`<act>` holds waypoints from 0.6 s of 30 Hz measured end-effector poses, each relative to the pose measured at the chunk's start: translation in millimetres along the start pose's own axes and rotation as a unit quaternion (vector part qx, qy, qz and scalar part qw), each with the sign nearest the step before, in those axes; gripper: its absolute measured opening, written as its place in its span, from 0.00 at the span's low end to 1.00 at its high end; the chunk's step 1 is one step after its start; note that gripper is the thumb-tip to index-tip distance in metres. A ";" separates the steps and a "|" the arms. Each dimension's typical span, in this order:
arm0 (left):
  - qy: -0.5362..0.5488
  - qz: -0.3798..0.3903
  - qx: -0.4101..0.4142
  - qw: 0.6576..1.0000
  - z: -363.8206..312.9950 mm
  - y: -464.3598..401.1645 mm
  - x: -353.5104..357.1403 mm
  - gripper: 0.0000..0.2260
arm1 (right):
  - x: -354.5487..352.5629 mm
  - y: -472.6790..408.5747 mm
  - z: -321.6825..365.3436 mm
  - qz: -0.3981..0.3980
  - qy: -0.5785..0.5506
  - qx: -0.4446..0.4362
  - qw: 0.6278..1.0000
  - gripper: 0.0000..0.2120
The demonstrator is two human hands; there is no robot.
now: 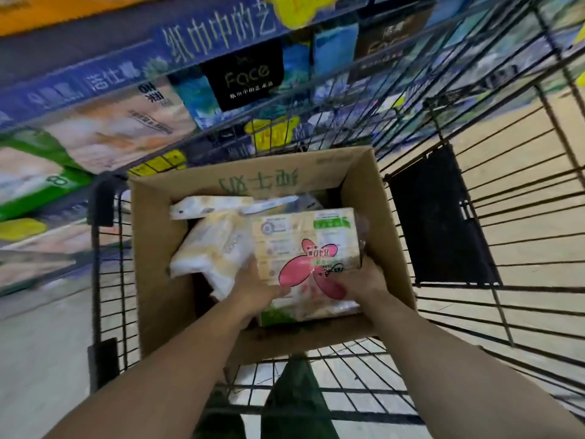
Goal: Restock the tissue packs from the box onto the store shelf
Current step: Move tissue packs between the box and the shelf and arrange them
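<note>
**Two-hand lift of a tissue pack out of the box**

Both hands were in the cardboard box point(152, 248), which sat in a wire cart point(474, 236) parked against the shelf point(95, 90). Left hand point(253, 289) gripped the near-left edge of the flower-print tissue pack point(307, 248); right hand point(370, 277) gripped its near-right corner, fingers curled around the side. Probably two hands because the pack was wide, soft and film-wrapped: one hand would let it sag or slip. The pack was inside the box, tilted up toward the person, so likely mid-lift, not yet clear of the rim.

Box placement made sense: the cart kept stock at waist height right beside the shelf, giving a short carry.

Counts, visible only:
- 1 box, flaps open
- 1 cart
- 1 pack in hand
- 2 loose yellow-white packs: one point(212, 251) touching the held pack's left side, one point(218, 205) lying behind it
- possibly another under the held pack; too hidden to confirm

Shelf stock was blurred; couldn't count it.
</note>
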State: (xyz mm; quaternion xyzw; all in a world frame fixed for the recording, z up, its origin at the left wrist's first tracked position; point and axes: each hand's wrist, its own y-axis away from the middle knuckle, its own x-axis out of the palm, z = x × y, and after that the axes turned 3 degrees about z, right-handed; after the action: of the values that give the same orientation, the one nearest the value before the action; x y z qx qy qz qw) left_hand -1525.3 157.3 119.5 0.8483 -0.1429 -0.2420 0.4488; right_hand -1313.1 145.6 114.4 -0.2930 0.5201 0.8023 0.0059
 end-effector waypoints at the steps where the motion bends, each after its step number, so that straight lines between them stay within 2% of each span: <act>1: 0.020 0.000 0.001 1.000 0.6 2.0 -1.3 0.35 | -1.4 -1.9 -1.5 0.003 -0.004 -0.010 1.000 0.47; 5: 0.081 -0.010 0.029 0.996 1.4 19.1 -11.1 0.38 | -15.3 23.9 13.8 -0.009 0.012 -0.046 0.999 0.41; 11: 0.179 -0.035 0.130 0.975 -8.7 75.4 -54.1 0.32 | -26.7 94.2 60.7 0.007 -0.077 -0.187 0.979 0.35; 14: 0.210 -0.064 0.210 0.953 -0.1 116.0 -100.6 0.27 | -7.5 146.7 92.6 -0.004 -0.083 -0.257 0.963 0.35; 16: 0.229 -0.079 0.245 0.939 18.3 148.9 -143.2 0.27 | 18.5 189.5 116.7 -0.001 -0.064 -0.309 0.949 0.31; 18: 0.227 -0.118 0.275 0.927 50.6 182.3 -194.3 0.28 | 57.3 229.1 141.1 -0.007 -0.051 -0.366 0.929 0.33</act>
State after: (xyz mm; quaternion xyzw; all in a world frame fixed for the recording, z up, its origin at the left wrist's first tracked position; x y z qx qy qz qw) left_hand -1720.8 110.1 301.5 0.9814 0.0027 -0.0453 0.1864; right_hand -1498.0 141.7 318.0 -0.2376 0.1874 0.9506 -0.0694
